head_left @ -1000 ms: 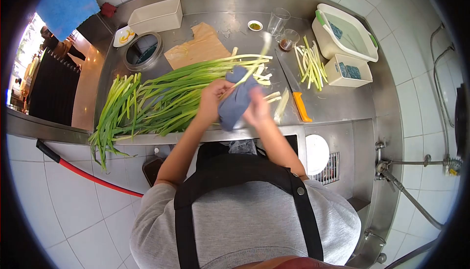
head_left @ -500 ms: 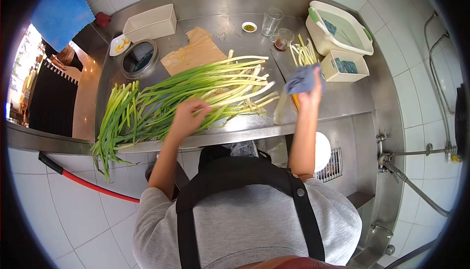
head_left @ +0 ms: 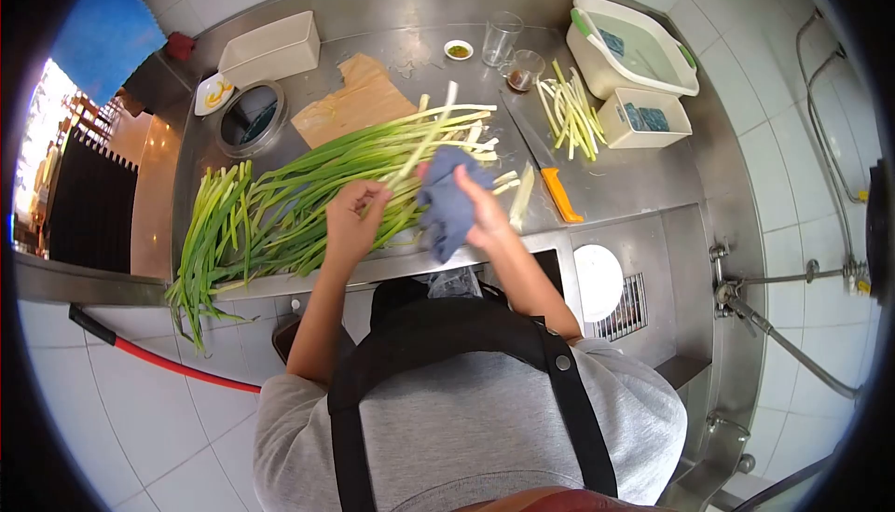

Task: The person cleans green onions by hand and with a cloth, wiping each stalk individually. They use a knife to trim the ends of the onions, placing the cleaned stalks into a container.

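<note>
A large heap of green onions point(head_left: 308, 181) lies across the steel counter, green ends to the left and white ends to the right. My left hand point(head_left: 356, 218) is closed over the heap's near side, pinching a green onion stalk point(head_left: 431, 144) whose white end rises up and to the right. In my right hand point(head_left: 487, 216) is a blue-grey cloth point(head_left: 449, 206), bunched beside that stalk. Right of the cloth lies a knife point(head_left: 559, 195) with an orange handle, its blade pointing away. Beyond it sits a smaller pile of pale stalks point(head_left: 571, 120).
A white tub of water point(head_left: 580, 41) and a smaller bin point(head_left: 671, 134) stand at the back right. Glasses point(head_left: 502, 38) and a sauce dish point(head_left: 458, 49) are at the back. Brown paper point(head_left: 359, 102), a round container point(head_left: 250, 120) and a white bin point(head_left: 270, 50) sit back left.
My right hand has moved left with the cloth, from over the knife to beside the heap. A stalk now stands raised from my left hand. The knife and smaller pile are more visible.
</note>
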Demonstrator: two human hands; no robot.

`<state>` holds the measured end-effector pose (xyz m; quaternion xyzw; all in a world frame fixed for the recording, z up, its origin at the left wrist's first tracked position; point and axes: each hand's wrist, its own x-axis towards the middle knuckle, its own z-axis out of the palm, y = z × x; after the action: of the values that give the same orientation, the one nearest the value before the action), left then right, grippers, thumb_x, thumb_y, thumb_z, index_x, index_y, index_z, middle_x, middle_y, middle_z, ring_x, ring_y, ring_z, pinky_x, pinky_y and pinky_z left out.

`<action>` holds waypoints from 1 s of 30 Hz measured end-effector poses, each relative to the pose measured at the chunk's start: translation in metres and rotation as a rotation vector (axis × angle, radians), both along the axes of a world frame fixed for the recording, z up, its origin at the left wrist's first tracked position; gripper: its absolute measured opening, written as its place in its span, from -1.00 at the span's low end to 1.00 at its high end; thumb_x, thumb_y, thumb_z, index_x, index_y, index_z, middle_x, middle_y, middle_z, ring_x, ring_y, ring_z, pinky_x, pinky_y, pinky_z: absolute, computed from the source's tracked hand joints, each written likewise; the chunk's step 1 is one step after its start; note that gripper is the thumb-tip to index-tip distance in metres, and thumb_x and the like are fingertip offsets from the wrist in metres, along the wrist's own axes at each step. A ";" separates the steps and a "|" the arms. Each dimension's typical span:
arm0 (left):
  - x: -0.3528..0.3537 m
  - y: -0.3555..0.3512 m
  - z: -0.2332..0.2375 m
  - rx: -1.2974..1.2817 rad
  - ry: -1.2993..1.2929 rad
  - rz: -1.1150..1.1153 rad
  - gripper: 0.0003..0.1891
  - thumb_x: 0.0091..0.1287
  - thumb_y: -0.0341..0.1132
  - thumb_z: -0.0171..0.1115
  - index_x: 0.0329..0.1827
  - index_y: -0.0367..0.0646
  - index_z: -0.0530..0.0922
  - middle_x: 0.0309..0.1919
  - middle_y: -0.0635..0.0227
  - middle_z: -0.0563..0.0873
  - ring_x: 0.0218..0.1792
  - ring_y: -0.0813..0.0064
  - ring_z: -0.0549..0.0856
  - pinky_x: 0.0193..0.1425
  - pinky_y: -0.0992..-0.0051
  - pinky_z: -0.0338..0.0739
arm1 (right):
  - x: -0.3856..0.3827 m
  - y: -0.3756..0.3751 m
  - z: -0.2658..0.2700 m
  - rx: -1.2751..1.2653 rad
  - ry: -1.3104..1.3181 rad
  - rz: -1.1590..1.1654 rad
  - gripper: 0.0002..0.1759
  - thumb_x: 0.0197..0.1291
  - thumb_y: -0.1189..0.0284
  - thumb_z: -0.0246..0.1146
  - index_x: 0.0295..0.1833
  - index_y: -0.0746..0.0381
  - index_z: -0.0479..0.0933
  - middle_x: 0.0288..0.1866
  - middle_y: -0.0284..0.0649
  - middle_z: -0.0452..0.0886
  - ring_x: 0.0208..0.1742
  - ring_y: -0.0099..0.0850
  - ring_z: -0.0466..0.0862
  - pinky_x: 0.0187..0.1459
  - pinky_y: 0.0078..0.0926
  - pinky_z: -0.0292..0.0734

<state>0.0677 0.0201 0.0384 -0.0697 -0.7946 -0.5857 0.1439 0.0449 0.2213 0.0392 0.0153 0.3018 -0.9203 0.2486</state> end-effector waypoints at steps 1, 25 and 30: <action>0.001 0.009 -0.001 -0.073 0.042 -0.038 -0.92 0.24 -0.45 0.24 -0.31 -0.30 0.56 -0.51 0.46 0.61 -0.53 0.79 0.52 -0.51 0.71 0.38 | 0.003 -0.008 -0.011 0.014 -0.049 0.028 -0.60 0.25 0.20 0.17 0.07 0.24 0.42 -0.15 -0.17 0.61 -0.15 -0.34 0.64 -0.16 -0.39 0.59; 0.031 -0.079 -0.002 -0.011 -0.105 0.338 -0.91 0.28 -0.42 0.22 -0.26 -0.27 0.56 -0.64 0.59 0.41 -0.65 0.83 0.32 -0.61 0.75 0.15 | -0.170 0.264 0.021 1.721 0.502 -0.519 -0.87 0.01 0.41 0.29 -0.31 0.20 0.67 -0.48 -0.27 0.67 -0.45 -0.55 0.63 -0.37 -0.54 0.51; 0.056 -0.087 -0.023 -0.079 -0.227 0.473 -0.90 0.32 -0.39 0.17 -0.31 -0.23 0.53 -0.67 0.60 0.37 -0.67 0.82 0.28 -0.63 0.73 0.10 | -0.266 0.426 0.078 1.972 0.478 -0.952 -0.89 -0.05 0.37 0.28 -0.40 0.13 0.68 -0.45 -0.15 0.66 -0.40 -0.27 0.66 -0.34 -0.40 0.52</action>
<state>0.1235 -0.0664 0.0154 0.1786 -0.8220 -0.5085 0.1841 -0.2206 0.6471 0.1175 0.1422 0.9022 -0.2593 -0.3140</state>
